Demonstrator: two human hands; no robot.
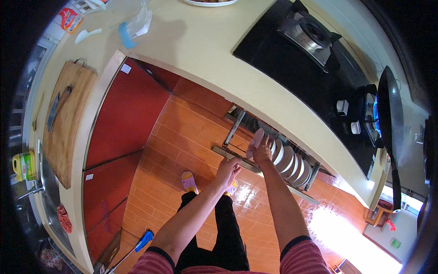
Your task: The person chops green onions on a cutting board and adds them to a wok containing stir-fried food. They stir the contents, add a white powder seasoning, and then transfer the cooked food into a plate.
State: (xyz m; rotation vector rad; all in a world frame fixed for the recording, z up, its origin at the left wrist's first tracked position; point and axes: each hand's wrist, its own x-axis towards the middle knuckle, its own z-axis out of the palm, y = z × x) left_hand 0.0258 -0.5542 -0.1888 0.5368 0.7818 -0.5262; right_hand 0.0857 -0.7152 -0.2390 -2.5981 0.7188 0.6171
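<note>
A drawer with a metal rack (236,128) stands pulled out below the counter, holding a row of plates (289,161) on edge. My right hand (263,152) grips a pale plate (254,142) at the left end of that row. Just left of the drawer front (246,162), my left hand (228,173) hangs in the air with nothing in it, its fingers apart. The lower part of the rack is hidden behind the plates and the counter edge.
On the gas stove (291,68), a wok (390,113) sits over a blue flame, its handle (396,188) jutting over the counter edge. A knife (58,106) lies on a wooden cutting board (77,92). Red cabinet doors (126,116) flank the tiled floor (178,137); a blue-headed broom (144,239) leans below.
</note>
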